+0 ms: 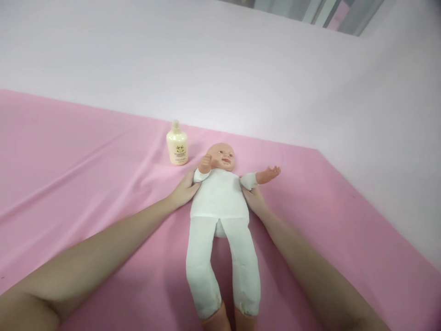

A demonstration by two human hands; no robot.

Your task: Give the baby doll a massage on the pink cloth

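A person's left hand [184, 189] is cupping the side of a doll [220, 207], fingers open against its shoulder. The doll is lying face up on a pink sheet [86, 161], dressed in white. Its cloth body is probably soft, light and floppy, so holding the torso on both sides suits it. A cream bottle [177, 146] is standing beside its head; the label is too small to read. The right hand [254, 198] is pressing the other flank, fingers partly hidden.
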